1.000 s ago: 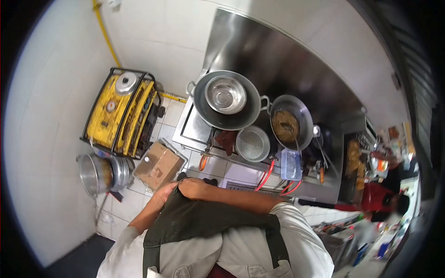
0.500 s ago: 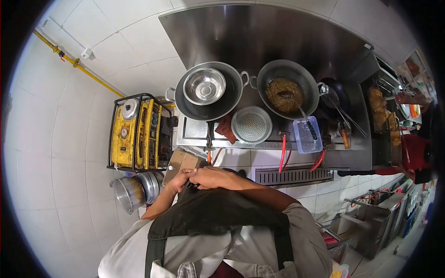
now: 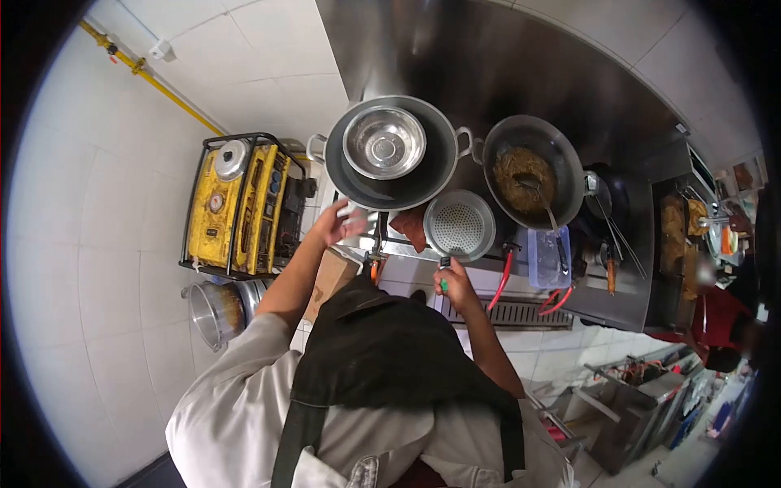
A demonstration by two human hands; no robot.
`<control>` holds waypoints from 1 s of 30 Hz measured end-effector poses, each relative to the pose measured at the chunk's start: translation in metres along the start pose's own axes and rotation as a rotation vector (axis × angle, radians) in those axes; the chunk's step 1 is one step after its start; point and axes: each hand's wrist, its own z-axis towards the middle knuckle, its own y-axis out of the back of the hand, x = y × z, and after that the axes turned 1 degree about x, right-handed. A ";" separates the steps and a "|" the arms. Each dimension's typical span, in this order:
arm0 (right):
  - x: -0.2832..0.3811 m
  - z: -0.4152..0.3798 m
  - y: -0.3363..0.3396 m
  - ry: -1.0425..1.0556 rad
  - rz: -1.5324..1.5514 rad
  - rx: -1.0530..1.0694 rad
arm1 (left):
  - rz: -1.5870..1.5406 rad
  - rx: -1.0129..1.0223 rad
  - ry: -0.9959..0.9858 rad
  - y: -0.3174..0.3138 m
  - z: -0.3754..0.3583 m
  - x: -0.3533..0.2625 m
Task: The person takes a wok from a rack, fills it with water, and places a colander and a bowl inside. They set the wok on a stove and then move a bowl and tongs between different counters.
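As the left hand hovers just below the left side of a wide grey metal pot, its grip is spread open, fingers blurred, with nothing visible in it. The right hand has its grip closed round a small handheld object, dark and squared at the tip, with a patch of green lower down. That object points up beside the rim of a round, dull-metal colander pricked with holes; I cannot tell whether the two touch.

Inside the loop-handled pot sits a shiny, rounded steel bowl. Crumpled reddish-brown cloth lies beside the colander on the smooth metal stove. To the right, a deep, dark wok holds lumpy brown food and a spatula whose black handle slants over a translucent plastic tub. Leftward stands a boxy yellow generator in a black tubular frame.
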 end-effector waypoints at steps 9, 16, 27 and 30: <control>0.030 0.027 -0.034 0.045 0.245 -0.422 | 0.131 -0.069 0.181 0.027 0.070 -0.058; 0.085 0.093 -0.058 0.160 -0.054 -0.506 | 0.245 -0.020 -0.231 0.064 0.081 -0.174; 0.099 0.151 -0.032 0.020 0.277 -0.537 | 0.498 0.194 0.290 0.060 0.139 -0.232; 0.060 0.130 -0.030 0.060 0.469 -0.506 | 0.435 0.276 0.353 0.065 0.146 -0.226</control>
